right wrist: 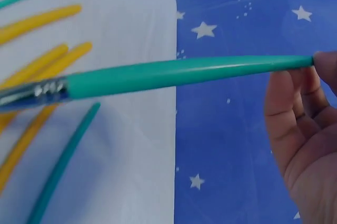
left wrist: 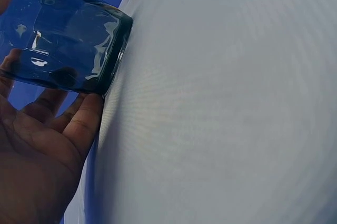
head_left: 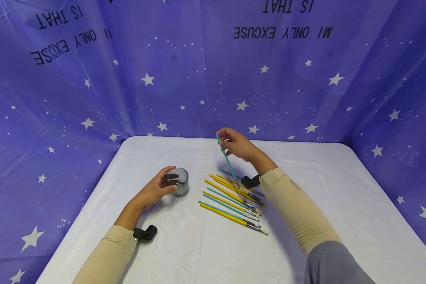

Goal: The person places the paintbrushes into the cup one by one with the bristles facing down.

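Note:
My right hand (head_left: 237,145) pinches a green paintbrush (head_left: 226,157) near the end of its handle, with the bristle end pointing down over the other brushes. In the right wrist view the green handle (right wrist: 158,74) runs from the fingertips to a metal ferrule at the left edge. A clear, dark-tinted glass (head_left: 180,185) stands upright on the table, its inside showing no brush. Around its left side curls my left hand (head_left: 152,192), thumb at the front and fingers behind. In the left wrist view the glass (left wrist: 68,34) looks blue, fingers along its side.
Several yellow and green paintbrushes (head_left: 223,215) lie in a loose row on the white table (head_left: 170,248), bristles toward the right. A purple star-patterned curtain (head_left: 198,79) rises behind the table and at both sides. Black wrist cameras (head_left: 145,233) are strapped to both arms.

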`<state>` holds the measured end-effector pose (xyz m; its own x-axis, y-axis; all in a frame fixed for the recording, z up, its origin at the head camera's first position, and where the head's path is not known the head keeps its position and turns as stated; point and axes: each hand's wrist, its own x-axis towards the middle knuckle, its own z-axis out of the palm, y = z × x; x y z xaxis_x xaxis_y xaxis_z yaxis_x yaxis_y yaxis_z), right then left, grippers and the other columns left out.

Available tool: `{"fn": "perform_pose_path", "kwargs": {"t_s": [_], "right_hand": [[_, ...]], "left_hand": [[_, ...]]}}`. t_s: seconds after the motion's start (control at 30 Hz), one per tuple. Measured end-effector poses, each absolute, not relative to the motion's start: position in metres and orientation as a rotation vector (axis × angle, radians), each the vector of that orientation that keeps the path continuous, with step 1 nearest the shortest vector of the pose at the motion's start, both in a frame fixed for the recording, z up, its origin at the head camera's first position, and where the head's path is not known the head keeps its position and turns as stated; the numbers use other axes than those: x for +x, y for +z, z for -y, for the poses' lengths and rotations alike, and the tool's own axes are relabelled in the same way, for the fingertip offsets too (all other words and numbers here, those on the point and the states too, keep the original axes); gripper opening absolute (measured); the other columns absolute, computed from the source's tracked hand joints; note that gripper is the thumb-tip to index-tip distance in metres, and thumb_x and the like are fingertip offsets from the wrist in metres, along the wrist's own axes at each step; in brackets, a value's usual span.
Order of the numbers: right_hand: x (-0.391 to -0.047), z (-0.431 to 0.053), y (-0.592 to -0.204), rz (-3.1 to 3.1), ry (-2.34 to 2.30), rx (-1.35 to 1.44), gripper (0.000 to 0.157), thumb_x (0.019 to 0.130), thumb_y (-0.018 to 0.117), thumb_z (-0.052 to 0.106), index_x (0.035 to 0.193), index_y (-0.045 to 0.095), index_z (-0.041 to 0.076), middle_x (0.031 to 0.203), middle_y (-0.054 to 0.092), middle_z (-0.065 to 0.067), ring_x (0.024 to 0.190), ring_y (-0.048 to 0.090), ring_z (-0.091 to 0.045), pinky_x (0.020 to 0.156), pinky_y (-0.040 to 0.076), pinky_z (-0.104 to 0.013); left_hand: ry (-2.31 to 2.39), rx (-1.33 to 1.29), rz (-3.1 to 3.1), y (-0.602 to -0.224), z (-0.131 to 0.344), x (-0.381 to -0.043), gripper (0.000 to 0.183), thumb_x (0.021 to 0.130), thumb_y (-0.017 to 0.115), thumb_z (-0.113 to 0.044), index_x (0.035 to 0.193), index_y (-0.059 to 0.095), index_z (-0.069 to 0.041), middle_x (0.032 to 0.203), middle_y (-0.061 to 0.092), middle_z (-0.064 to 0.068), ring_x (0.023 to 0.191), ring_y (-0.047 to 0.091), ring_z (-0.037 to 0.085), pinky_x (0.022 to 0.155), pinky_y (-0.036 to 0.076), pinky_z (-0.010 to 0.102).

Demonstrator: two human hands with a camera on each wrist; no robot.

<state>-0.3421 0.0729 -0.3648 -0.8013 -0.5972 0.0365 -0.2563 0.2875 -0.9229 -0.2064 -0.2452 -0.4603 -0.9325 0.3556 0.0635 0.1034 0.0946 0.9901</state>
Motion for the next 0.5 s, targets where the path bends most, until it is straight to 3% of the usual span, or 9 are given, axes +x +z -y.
{"fn": "perform_pose_path", "kwargs": {"t_s": [0.27,0.5], "right_hand": [[-0.33,-0.058,-0.363,-2.171,-1.79,-0.722,0.029,0.102,0.051,0.004,0.131,0.048,0.008,0.106,0.051,-0.01,0.086,0.055,-0.024,0.075,0.052,-0.049],[-0.324,-0.044,-0.364,-2.09,-2.05,-0.618,0.029,0.101,0.051,0.0,0.129,0.048,0.008,0.102,0.052,-0.008,0.085,0.056,-0.02,0.069,0.053,-0.034]], "left_hand": [[1.932,0.462,-2.181,-0.46,0.246,-0.207,0.072,0.093,0.063,0.003,0.153,0.023,-0.002,0.145,0.035,0.035,0.132,0.038,0.05,0.093,0.046,0.022],[1.931,0.458,-2.186,-0.461,0.246,-0.207,0.072,0.094,0.063,0.002,0.153,0.023,-0.001,0.144,0.036,0.035,0.131,0.039,0.05,0.093,0.046,0.022]]}}
